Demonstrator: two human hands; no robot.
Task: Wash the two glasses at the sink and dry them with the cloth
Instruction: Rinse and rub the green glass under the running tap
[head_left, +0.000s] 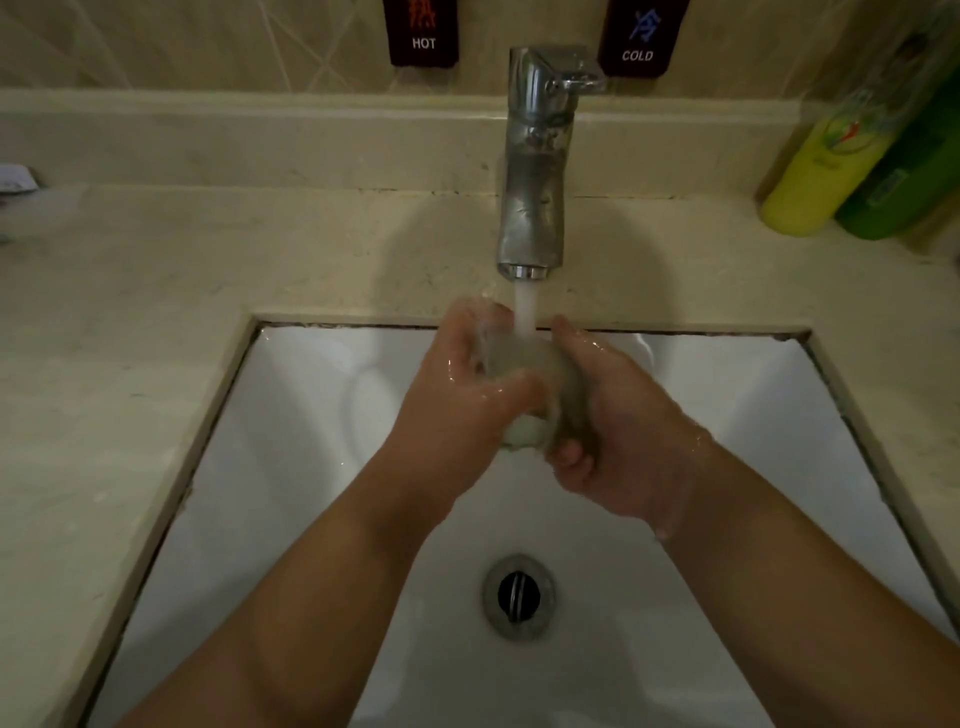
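So both hands are over the sink (291, 467) right under the tap (535, 171), and the water (523, 312) is running in a steady white stream. One clear glass (524, 395) is caught between them, tipped on its side with the thick base pointing back toward the person and the mouth end up near the stream. The water lands right on the upper part of the glass, between the two sets of fingers.

The left hand (462, 395) is wrapped around the left side of the glass, thumb across the front, fingers curled over the top. The right hand (608, 415) is closed on the right side, cupping it from below, with its fingertips showing under the base. Both hands are wet and shiny, drops on the wrists too.

The basin is white and square-ish, set into a pale stone table (130, 291). The drain (518, 595) sits nearer the person, below the hands, and it's open.

At the back right of the table a yellow bottle (821, 171) and a green bottle (904, 182) stand touching each other. On the wall behind the tap are two dark tags, HOT (422, 34) to the left and COLD (640, 39) to the right. Something small and pale at the far left edge, too blurry to name.
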